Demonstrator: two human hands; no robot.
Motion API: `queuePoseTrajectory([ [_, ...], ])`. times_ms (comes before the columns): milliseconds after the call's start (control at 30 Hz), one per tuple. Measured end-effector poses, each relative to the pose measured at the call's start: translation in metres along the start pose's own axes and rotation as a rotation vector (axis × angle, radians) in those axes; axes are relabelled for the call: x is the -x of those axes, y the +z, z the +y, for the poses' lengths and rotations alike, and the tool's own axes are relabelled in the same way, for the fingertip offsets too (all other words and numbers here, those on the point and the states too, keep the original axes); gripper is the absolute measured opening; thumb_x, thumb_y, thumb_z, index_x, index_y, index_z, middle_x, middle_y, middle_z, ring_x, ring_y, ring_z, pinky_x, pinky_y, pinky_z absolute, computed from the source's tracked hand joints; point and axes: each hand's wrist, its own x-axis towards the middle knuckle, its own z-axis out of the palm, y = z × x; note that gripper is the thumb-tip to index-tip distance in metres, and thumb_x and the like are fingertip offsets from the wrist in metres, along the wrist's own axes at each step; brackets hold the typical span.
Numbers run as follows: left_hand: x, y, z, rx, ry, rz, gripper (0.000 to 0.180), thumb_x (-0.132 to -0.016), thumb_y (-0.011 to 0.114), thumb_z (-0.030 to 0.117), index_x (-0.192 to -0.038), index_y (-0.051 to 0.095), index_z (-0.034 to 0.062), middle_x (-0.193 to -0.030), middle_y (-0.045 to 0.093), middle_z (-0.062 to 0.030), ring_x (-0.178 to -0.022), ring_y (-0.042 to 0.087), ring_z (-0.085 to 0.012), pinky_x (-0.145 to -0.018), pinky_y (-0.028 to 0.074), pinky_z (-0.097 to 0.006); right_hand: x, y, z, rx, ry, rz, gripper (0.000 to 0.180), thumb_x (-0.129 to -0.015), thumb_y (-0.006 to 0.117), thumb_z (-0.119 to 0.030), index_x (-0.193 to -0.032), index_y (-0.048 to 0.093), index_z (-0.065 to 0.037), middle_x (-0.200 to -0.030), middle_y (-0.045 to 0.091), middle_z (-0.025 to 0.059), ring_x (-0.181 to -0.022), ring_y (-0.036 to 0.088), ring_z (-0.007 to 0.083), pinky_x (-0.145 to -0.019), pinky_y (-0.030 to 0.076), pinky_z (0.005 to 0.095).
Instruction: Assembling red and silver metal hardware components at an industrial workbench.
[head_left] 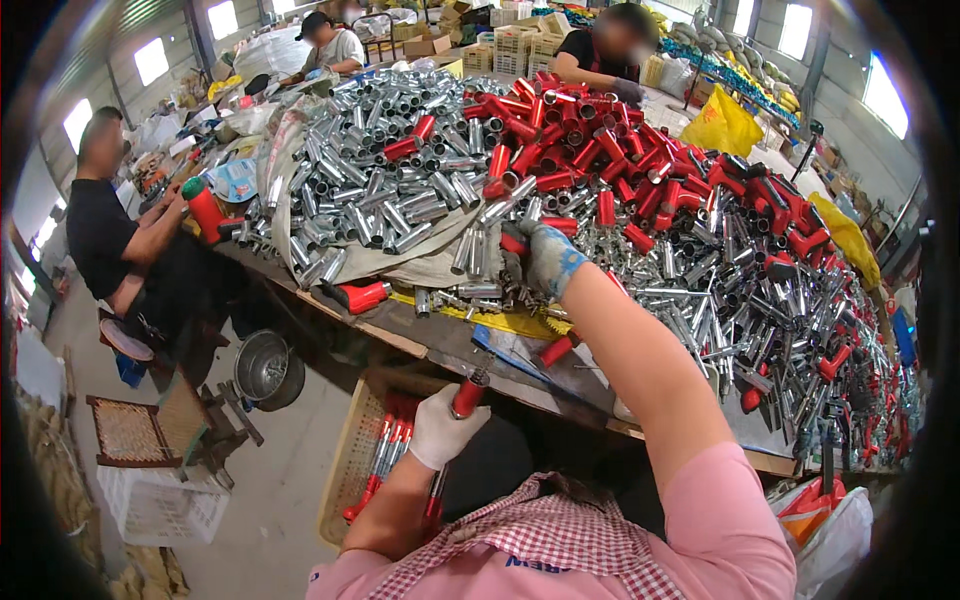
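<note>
Left hand (445,425) in white glove, fingers wrapped around a red-handled tool (467,396), right hand (545,258) in blue-cuffed glove, fingers curled closed on silver metal tubes (478,252) on the table (400,335)

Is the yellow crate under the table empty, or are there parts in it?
Not empty: the yellow crate holds several red-and-silver assembled pieces lying lengthwise beside the left hand.

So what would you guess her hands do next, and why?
Probably the right hand closes on one silver tube from the pile and brings it back. It is stretched out onto the heap, while the left hand holds a red-and-silver piece over the basket.
</note>
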Motion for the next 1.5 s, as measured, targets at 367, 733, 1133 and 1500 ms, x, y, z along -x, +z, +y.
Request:
queuePoseTrajectory([
  [367, -0.044, 0.003, -0.013, -0.055, 0.042, 0.053, 0.030, -0.075, 0.071, 0.026, -0.089, 0.064, 0.0009, -0.074, 0.065, -0.0176, -0.071, 0.066, -0.0318, -0.067, 0.051, -0.039, 0.111, -0.087, -0.015, -0.014, -0.202, -0.656, 0.048, -0.083, 0.069, -0.030, -0.124, 0.056, -0.009, -0.103, 0.065, 0.0125, -0.100, 0.062, 0.0299, -0.085, 0.054, 0.0463],
  [733, -0.097, -0.019, 0.012, -0.459, 0.149, -0.068, 0.029, -0.074, 0.067, 0.030, -0.089, 0.066, 0.0052, -0.085, 0.067, -0.0222, -0.085, 0.065, -0.0395, -0.079, 0.051, -0.047, 0.228, -0.154, 0.018, 0.041, -0.466, -0.299, 0.075, -0.068, 0.078, -0.033, -0.132, 0.049, -0.007, -0.097, 0.064, 0.0050, -0.076, 0.062, 0.0174, -0.072, 0.053, 0.0378],
  [1133, -0.052, 0.008, 0.060, -0.644, 0.452, -0.360, 0.022, -0.074, 0.069, 0.024, -0.091, 0.067, 0.0102, -0.083, 0.067, -0.0162, -0.082, 0.065, -0.0362, -0.075, 0.052, -0.046, 0.308, -0.190, 0.049, 0.468, -0.367, -0.012, 0.060, -0.067, 0.074, -0.001, -0.125, 0.057, 0.002, -0.102, 0.067, 0.0085, -0.092, 0.066, 0.0172, -0.081, 0.053, 0.0304],
  [1500, 0.008, 0.057, 0.107, -0.648, 0.742, -0.526, 0.020, -0.067, 0.071, 0.019, -0.083, 0.066, 0.0086, -0.077, 0.065, -0.0144, -0.074, 0.064, -0.0355, -0.066, 0.051, -0.045, 0.349, -0.204, 0.071, 1.090, -0.608, -0.056, 0.045, -0.068, 0.078, -0.012, -0.112, 0.067, -0.006, -0.094, 0.069, 0.0063, -0.081, 0.066, 0.0182, -0.074, 0.053, 0.0324],
])
